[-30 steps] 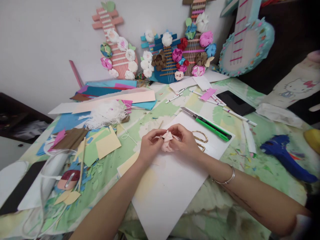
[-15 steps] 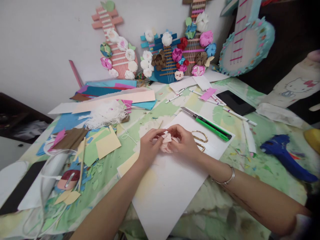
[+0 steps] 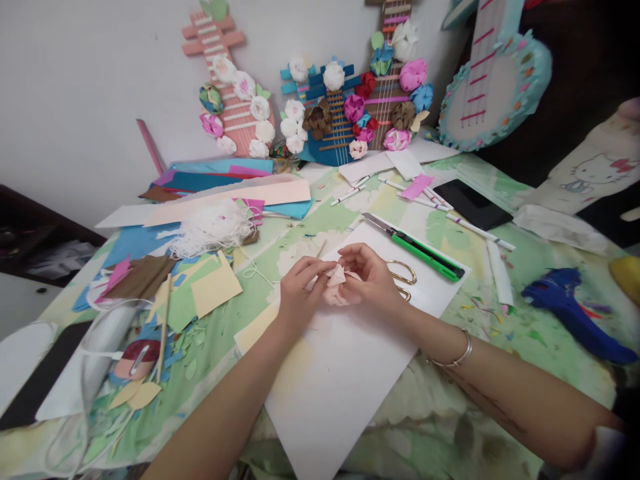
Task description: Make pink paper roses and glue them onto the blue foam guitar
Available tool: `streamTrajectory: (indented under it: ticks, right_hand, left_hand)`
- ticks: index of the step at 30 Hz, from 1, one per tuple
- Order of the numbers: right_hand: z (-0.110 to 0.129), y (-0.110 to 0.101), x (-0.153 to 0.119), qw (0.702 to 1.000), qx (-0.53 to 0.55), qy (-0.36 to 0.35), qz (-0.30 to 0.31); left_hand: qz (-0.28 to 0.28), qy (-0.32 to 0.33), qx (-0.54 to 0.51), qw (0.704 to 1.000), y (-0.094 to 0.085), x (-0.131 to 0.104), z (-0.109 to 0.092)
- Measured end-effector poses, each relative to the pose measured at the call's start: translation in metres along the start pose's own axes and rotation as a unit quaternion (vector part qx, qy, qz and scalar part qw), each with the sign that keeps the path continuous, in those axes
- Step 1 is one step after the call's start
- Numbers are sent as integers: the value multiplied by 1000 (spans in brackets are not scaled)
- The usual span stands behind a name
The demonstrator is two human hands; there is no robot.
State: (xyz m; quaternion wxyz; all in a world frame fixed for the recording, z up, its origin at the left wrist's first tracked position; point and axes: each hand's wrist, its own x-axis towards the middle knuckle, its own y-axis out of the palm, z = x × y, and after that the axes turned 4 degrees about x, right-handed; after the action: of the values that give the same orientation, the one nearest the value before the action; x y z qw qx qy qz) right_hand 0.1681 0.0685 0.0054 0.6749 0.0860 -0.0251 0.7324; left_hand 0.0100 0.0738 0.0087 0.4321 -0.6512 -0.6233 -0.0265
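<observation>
A pale pink paper flower [image 3: 338,291] with pointed, folded petals is held between my two hands over a white sheet [image 3: 345,373]. My left hand [image 3: 303,288] closes on its left side, fingers over the top edge. On the other side my right hand [image 3: 373,283] grips it with bent fingers, the index finger raised in an arch. The flower's underside and several fingertips are hidden. Just past my right hand, gold scissor handles [image 3: 403,273] show; the blades are covered. A green utility knife [image 3: 417,250], blade out, rests along the sheet's upper right edge.
Left of the sheet are paper scraps [image 3: 217,287], white yarn [image 3: 213,227] and a corded device [image 3: 137,360]. On the right lie a blue glue gun [image 3: 575,313] and a black phone [image 3: 473,203]. Paper guitars with flowers [image 3: 333,127] stand against the wall.
The fingers of my right hand have lifted and spread a little around the flower. My left fingers have shifted slightly along its edge, and more of the flower shows.
</observation>
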Motion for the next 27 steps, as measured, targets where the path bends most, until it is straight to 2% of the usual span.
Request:
streamTrajectory:
  ticks: [6,12,20,23,27]
  right_hand:
    - [4,1,-1,999,44,1,9]
    - [5,1,0,1000,28,-6,7]
    - [-1,-1,0,999,-18,-13,-30]
    - [2,0,-1,999,-37,-10,-23]
    - [7,1,-3,999,-51,5,15]
  left_hand:
    - [-20,-32,-8,999,1,0,-3]
    - [-30,-66,-51,996,2,0,-4]
    - [60,-8,-77,995,-3,1,-12]
    - [56,-38,-92,994,-2,0,-11]
    - [38,-85,-131,987,1,-2,-5]
